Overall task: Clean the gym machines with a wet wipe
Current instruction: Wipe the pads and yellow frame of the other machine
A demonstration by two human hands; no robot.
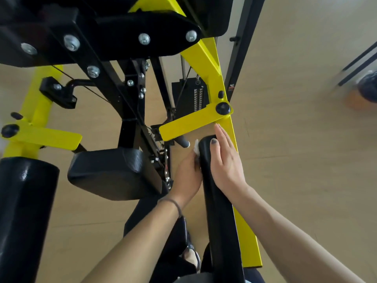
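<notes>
Head view shows the wet wipe (196, 147) peeking out white at the top of my left hand (188, 176), pressed against the left side of the long black pad (216, 201). My left grip is curled round the wipe and pinches it to the pad, so I think I am rubbing that side clean. My right hand (228, 164) lies flat on the other side of the pad, fingers straight and holding nothing. I think it is there to keep the pad from swinging while I wipe. The pad sits on a yellow arm (244, 231) of the gym machine, which runs down beside it. To the left are a black seat pad (110, 174) and a fat black roller (24, 211). Further back I see the weight stack (191, 97) and black plates with silver bolts (71, 42). Under it all is a pale wood floor (306, 139).
</notes>
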